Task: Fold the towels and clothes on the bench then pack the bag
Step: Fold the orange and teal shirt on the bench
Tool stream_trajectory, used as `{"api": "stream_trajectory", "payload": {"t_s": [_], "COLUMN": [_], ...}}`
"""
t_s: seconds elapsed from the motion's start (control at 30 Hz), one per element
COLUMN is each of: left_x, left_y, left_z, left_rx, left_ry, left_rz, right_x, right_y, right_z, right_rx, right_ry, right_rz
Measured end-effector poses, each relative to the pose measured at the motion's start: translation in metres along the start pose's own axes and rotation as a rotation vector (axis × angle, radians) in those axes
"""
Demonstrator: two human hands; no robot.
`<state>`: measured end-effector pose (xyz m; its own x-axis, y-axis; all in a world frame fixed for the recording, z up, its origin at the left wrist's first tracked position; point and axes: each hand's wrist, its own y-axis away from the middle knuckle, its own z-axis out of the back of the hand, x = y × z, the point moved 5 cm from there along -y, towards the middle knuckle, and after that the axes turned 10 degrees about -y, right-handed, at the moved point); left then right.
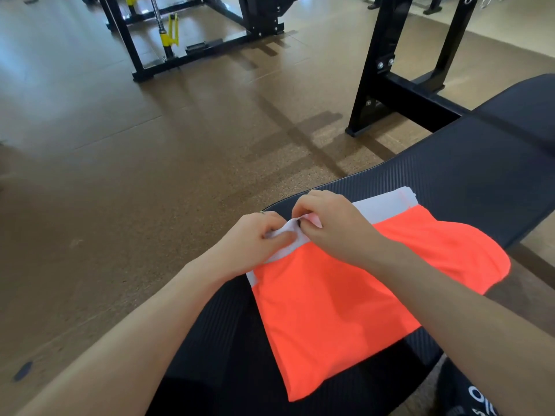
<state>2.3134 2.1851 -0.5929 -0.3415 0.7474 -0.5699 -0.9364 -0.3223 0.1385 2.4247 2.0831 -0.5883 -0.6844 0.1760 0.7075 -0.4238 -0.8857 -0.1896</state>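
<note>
A bright orange garment with a white waistband lies flat on the black padded bench. Under its far edge a folded white cloth sticks out. My left hand pinches the white waistband at the garment's far left corner. My right hand pinches the same band right beside it, fingers curled, the two hands almost touching. No bag is in view.
Brown rubber gym floor stretches to the left of the bench. A black rack upright stands just behind the bench. A black machine frame with yellow parts stands at the far back.
</note>
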Motion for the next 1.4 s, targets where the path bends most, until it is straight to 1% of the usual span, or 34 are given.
{"api": "stream_trajectory", "payload": {"t_s": [0.07,0.13,0.2,0.3,0.33,0.4,0.47,0.53,0.57,0.63,0.67,0.73,0.87,0.93,1.0,1.1,1.17,1.3,1.4], "left_x": [-0.001,0.002,0.01,0.026,0.028,0.026,0.018,0.016,0.017,0.017,0.016,0.015,0.017,0.018,0.018,0.02,0.021,0.009,0.005], "left_y": [-0.002,-0.002,-0.003,-0.002,0.0,0.002,0.005,0.011,0.016,0.025,0.029,0.035,0.046,0.05,0.054,0.063,0.069,0.079,0.092], "left_z": [0.003,0.007,0.005,-0.006,-0.008,-0.008,-0.005,-0.005,-0.006,-0.008,-0.009,-0.011,-0.01,-0.011,-0.015,-0.022,-0.032,-0.04,-0.039], "left_rx": [-0.021,-0.049,-0.084,-0.098,-0.116,-0.176,-0.183,-0.09,-0.047,-0.012,-0.009,-0.014,0.022,0.013,-0.026,-0.105,-0.129,-0.202,-0.225], "left_ry": [0.075,0.171,0.175,0.074,0.047,-0.091,-0.211,-0.21,-0.226,-0.372,-0.445,-0.505,-0.54,-0.418,-0.144,0.307,0.522,0.85,0.973], "left_rz": [0.009,0.074,0.164,0.321,0.349,0.312,0.262,0.312,0.341,0.338,0.33,0.35,0.501,0.553,0.599,0.683,0.724,0.759,0.824], "right_x": [-0.001,-0.005,-0.014,-0.027,-0.031,-0.034,-0.027,-0.012,-0.004,0.005,0.005,0.0,0.003,0.007,0.005,0.004,0.005,0.01,0.019], "right_y": [0.0,-0.001,0.001,0.011,0.015,0.022,0.025,0.029,0.034,0.049,0.059,0.073,0.074,0.079,0.086,0.09,0.093,0.102,0.113], "right_z": [0.0,0.0,-0.004,-0.02,-0.025,-0.029,-0.025,-0.022,-0.023,-0.036,-0.045,-0.057,-0.049,-0.05,-0.056,-0.058,-0.057,-0.057,-0.06], "right_rx": [0.004,0.025,0.058,0.077,0.071,0.05,0.006,-0.024,0.004,0.134,0.203,0.257,0.17,0.191,0.265,0.261,0.268,0.3,0.325], "right_ry": [-0.004,-0.004,0.073,0.313,0.369,0.452,0.503,0.452,0.394,0.311,0.316,0.385,0.397,0.392,0.407,0.401,0.389,0.334,0.251], "right_rz": [-0.019,-0.071,-0.128,-0.133,-0.137,-0.153,-0.143,-0.1,-0.098,-0.119,-0.126,-0.096,-0.059,-0.02,-0.037,-0.042,-0.04,-0.049,-0.043]}}
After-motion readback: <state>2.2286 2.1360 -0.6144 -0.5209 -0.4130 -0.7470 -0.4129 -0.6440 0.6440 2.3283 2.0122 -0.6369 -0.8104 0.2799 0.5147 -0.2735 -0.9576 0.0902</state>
